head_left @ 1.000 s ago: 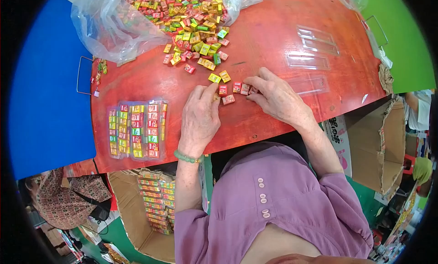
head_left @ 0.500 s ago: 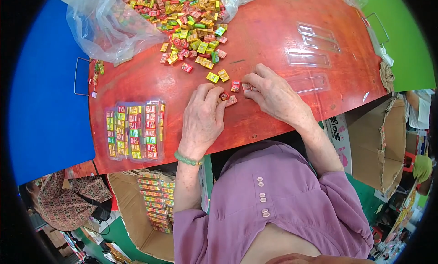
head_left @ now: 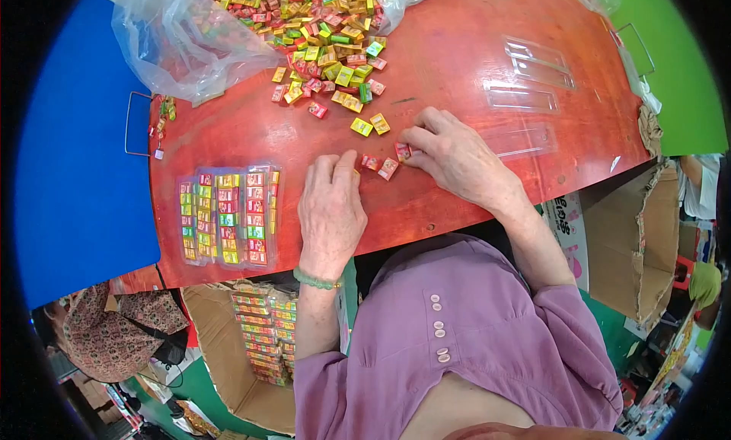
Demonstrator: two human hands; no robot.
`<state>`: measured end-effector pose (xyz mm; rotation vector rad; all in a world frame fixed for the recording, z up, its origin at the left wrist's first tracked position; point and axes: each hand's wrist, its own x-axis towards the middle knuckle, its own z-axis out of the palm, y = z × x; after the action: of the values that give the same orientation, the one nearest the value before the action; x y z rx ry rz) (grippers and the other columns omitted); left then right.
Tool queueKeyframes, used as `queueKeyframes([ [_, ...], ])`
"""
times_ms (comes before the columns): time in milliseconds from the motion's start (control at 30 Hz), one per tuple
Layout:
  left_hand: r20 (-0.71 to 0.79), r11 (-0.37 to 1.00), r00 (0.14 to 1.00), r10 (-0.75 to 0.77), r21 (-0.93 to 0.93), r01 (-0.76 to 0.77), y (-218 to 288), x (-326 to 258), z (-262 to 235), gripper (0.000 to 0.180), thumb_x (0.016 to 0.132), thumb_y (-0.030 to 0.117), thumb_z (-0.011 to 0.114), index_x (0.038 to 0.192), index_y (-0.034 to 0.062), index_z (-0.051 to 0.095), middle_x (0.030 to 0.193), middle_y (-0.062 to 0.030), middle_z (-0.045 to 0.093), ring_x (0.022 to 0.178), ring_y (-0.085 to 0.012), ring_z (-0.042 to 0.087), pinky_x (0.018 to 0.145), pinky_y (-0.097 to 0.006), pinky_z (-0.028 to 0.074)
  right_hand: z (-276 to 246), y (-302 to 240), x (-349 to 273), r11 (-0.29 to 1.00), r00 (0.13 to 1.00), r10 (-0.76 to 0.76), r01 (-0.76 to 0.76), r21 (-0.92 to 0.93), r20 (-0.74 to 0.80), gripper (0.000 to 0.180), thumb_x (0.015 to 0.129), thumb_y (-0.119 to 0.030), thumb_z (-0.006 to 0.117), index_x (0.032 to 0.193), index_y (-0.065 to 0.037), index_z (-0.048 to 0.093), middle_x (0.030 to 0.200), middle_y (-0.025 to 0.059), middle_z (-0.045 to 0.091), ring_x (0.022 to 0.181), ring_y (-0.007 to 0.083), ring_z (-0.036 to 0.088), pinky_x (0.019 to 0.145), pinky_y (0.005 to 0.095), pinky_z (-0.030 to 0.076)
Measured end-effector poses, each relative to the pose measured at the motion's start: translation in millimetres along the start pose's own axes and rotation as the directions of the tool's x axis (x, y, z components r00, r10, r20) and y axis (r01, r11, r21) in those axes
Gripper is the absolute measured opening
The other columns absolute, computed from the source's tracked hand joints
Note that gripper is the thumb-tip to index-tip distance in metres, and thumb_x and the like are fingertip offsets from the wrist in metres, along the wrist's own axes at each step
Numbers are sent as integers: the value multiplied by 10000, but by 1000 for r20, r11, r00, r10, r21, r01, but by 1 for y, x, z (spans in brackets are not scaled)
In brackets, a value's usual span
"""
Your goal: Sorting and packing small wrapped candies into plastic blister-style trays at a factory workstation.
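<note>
On the red table my right hand [head_left: 461,154] pinches a small red box [head_left: 403,151] between thumb and fingers. Two more little red boxes, a smaller-looking one [head_left: 369,162] and a paler one [head_left: 388,168], lie loose between my hands. My left hand [head_left: 333,212], with a green bead bracelet at its wrist, rests to their left, fingers curled down. A sliver of yellow shows at its fingertips; what they hold is mostly hidden. Just beyond lie a yellow box [head_left: 362,126] and a golden-yellow box [head_left: 380,123].
A heap of small coloured boxes [head_left: 320,29] spills from a clear plastic bag [head_left: 175,52]. Filled clear trays [head_left: 228,219] lie at left; empty clear trays [head_left: 521,97] at right. An open carton [head_left: 217,341] below the table holds filled trays; another carton [head_left: 617,250] stands at right.
My left hand has drawn back leftward from the red boxes, leaving them loose on the table. My right hand has shifted slightly left, still pinching a red box.
</note>
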<state>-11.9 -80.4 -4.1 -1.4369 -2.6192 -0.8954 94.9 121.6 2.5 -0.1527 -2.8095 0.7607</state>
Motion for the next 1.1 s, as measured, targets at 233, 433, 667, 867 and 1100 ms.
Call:
queueKeyframes([
  [233,11,985,999,-48,-168,49,1,2,-6,324,909,-41,624,1231,-17,644,1070,-177,565,982,-365,622,829,-463,537,-9,-20,-16,999,991,2,-9,47,137,270,895,-170,760,1117,-43,671,1037,126,586,1023,333,628,860,437,532],
  [433,56,984,997,52,-171,-42,0,14,-8,362,889,-65,633,1246,-9,641,1105,-200,559,1009,-383,633,846,-470,538,7,-40,-20,986,992,124,-122,-114,5,422,841,-313,813,1127,-50,649,1034,126,565,963,329,613,813,434,525],
  [667,136,984,991,7,-178,17,0,13,-10,354,892,-48,648,1244,-11,640,1094,-196,576,991,-398,638,830,-481,537,28,-43,-18,975,986,44,-77,-208,-161,449,824,-388,816,1136,-99,672,1019,95,556,922,285,555,766,415,484],
  [867,107,977,993,-42,-203,63,-2,9,-6,338,904,-24,651,1241,10,654,1063,-181,581,970,-384,643,807,-474,537,25,-42,-17,977,988,34,-64,-202,-149,345,864,-319,788,1141,-136,698,1024,82,565,925,279,549,779,410,479],
  [1100,90,983,996,-5,-184,21,-1,11,-7,353,893,-33,665,1241,26,673,1047,-161,605,923,-349,650,783,-429,538,14,-26,-15,973,993,26,-51,-227,-113,266,901,-258,753,1139,-148,713,1045,80,579,946,278,559,830,413,493],
])
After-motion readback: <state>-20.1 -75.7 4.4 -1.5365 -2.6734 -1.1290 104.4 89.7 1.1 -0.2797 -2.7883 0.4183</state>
